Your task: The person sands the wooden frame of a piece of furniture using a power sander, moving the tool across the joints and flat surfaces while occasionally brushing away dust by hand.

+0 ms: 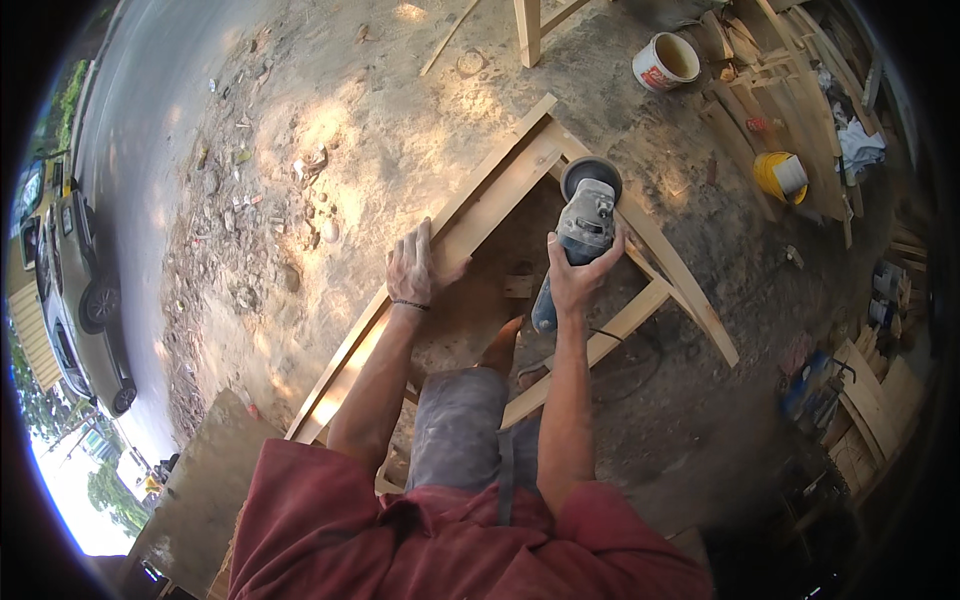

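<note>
Your right hand is clamping its grip around a grey grinder at the wooden frame's far corner, while your left hand is pressing flat, fingers apart, on the frame's left rail.

I see dappled daylight on the sandy ground, brightest upper left, while the right side lies in soft shade. The sky patch at lower left is blown out. Fisheye bending curves the edges into a black rim; the centre is sharp.
</note>
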`<state>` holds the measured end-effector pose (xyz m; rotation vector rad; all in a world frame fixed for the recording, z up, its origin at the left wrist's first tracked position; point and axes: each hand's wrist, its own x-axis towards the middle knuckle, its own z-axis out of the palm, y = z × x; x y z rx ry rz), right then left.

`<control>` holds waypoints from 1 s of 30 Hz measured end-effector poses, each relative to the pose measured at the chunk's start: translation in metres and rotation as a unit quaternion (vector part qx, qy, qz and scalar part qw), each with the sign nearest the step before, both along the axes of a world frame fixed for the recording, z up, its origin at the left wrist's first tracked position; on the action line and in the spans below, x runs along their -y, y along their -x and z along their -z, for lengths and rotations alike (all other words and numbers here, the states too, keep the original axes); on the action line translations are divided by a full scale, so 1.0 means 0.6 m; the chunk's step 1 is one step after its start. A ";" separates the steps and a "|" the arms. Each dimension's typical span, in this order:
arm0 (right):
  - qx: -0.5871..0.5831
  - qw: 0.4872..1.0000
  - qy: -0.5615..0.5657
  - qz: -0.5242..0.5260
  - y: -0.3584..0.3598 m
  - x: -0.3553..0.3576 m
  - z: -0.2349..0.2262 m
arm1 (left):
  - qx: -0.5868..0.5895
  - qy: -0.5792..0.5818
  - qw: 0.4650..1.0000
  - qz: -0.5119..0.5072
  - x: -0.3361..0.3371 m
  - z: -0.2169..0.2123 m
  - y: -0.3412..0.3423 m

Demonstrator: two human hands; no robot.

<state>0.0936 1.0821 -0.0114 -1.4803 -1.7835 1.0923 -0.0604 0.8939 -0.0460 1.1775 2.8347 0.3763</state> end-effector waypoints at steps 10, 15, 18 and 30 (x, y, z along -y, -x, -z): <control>0.065 0.986 0.041 0.148 -0.370 0.008 0.052 | -0.070 0.046 0.996 -0.008 0.013 0.022 -0.005; 0.078 0.979 0.038 0.186 -0.567 -0.004 0.077 | -0.089 0.044 0.995 0.001 0.014 0.036 0.000; 0.065 0.978 0.017 0.199 -0.674 -0.035 0.078 | -0.082 0.056 0.995 -0.012 0.009 0.038 -0.003; 0.051 0.894 0.195 0.402 -1.024 0.029 0.067 | -0.086 0.068 0.994 -0.016 0.005 0.030 -0.011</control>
